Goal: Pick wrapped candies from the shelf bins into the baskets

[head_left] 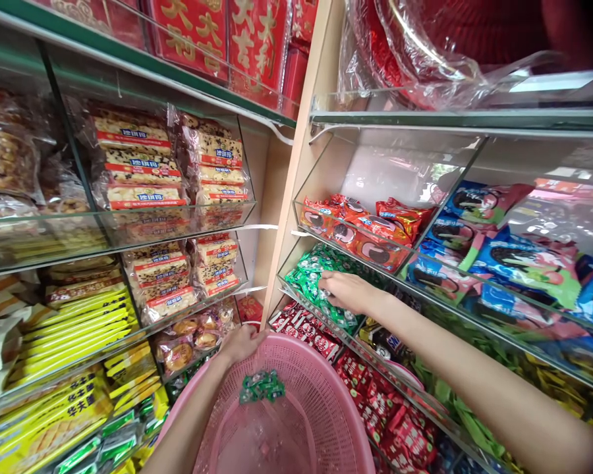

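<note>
My left hand (244,343) is closed on the far rim of a pink plastic basket (333,395) with perforated sides. On the basket's floor, toward its far side, lies a small heap of green-wrapped candies (261,386). My right hand (346,291) reaches into a glass shelf compartment and rests on a pile of green-wrapped candies (301,273). Its fingers curl down among the wrappers, so whether they grip any candy is hidden.
Orange cookie packs (356,230) sit just above the green candies, behind a glass front. Blue and pink packs (518,263) fill the compartment to the right. Below are red-wrapped sweets (306,332). A wooden post (296,164) divides the shelves; wrapped bars (141,164) stand left.
</note>
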`<move>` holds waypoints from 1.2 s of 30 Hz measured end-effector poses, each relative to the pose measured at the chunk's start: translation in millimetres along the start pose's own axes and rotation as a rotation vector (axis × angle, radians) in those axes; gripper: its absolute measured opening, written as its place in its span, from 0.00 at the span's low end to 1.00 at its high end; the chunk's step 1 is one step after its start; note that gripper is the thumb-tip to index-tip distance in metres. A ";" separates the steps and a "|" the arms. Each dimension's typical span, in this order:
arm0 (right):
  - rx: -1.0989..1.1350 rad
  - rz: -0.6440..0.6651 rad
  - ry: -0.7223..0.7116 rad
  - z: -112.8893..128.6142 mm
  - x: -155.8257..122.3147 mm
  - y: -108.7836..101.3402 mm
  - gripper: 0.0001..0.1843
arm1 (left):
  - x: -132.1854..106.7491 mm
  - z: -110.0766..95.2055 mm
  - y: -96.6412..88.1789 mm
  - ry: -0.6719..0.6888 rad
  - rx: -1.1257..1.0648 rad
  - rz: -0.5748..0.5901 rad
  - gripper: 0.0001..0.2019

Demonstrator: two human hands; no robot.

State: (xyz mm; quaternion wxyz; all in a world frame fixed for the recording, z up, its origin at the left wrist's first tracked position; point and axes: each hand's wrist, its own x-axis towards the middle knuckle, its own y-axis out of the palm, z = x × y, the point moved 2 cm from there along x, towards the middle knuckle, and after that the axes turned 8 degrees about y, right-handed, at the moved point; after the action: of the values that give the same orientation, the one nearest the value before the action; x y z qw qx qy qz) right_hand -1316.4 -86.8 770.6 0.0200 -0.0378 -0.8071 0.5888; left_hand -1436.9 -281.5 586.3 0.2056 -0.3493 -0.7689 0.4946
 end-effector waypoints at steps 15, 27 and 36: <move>0.604 0.238 0.496 8.7 -2.4 11.9 0.08 | 5.4 -7.8 0.0 0.005 -0.033 -0.004 0.29; 0.802 0.303 0.560 8.3 0.4 16.7 0.10 | 3.5 -4.2 -3.5 -0.006 -0.039 0.000 0.28; 0.788 0.257 0.496 -3.2 -6.5 4.8 0.05 | 5.1 -3.5 0.3 -0.003 -0.046 0.004 0.28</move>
State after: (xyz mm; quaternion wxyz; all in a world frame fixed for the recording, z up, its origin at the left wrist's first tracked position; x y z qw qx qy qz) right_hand -1309.4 -82.9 767.1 0.1519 -0.2660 -0.4822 0.8208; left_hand -1437.9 -275.5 587.3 0.1954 -0.3544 -0.7797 0.4778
